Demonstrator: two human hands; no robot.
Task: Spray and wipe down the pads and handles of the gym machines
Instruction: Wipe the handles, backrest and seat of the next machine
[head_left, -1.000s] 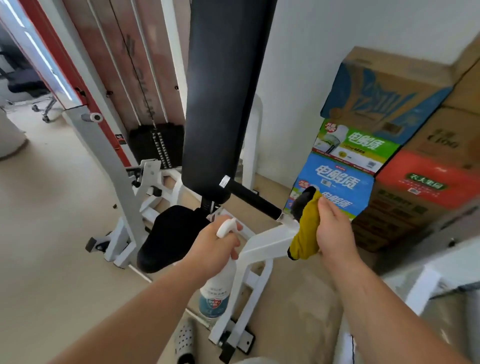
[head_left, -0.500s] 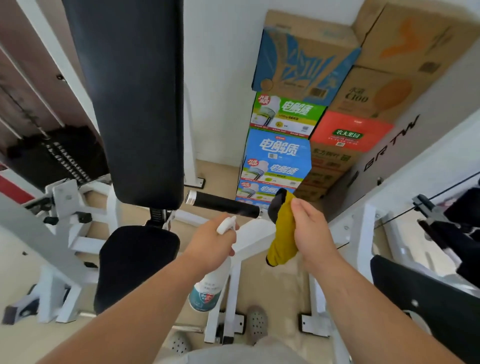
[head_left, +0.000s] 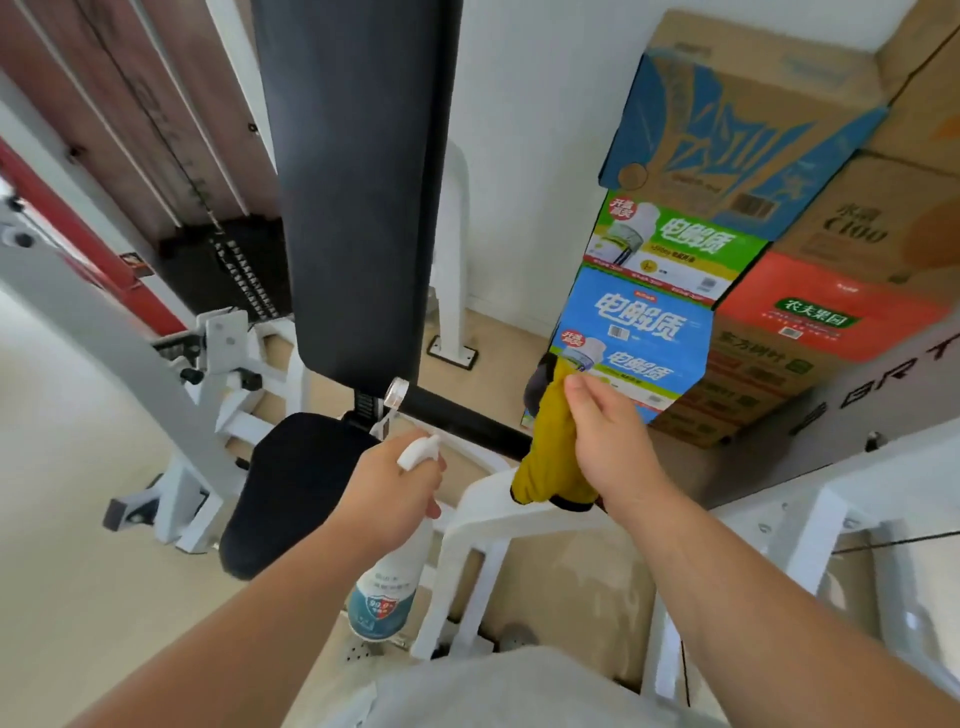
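My left hand (head_left: 387, 491) grips a white spray bottle (head_left: 387, 582) by its trigger head, the bottle hanging down in front of the machine. My right hand (head_left: 608, 441) holds a yellow cloth (head_left: 548, 452) wrapped around the upright black handle (head_left: 535, 384) at the right end of the machine's arm. A second black foam handle (head_left: 462, 415) with a silver cap runs leftward from there. Behind it rises the tall black back pad (head_left: 358, 197), with the black seat pad (head_left: 291, 483) below it.
The white machine frame (head_left: 493, 525) stands right below my hands. Stacked cardboard drink boxes (head_left: 727, 249) fill the right against the white wall. A weight stack (head_left: 234, 270) and red-and-white uprights are on the left. Another white frame (head_left: 810, 525) is at the lower right.
The view has swung back to the left and drawn closer. My right hand with the cloth has stayed on the upright handle, sliding slightly along it. The left hand keeps the bottle in place.
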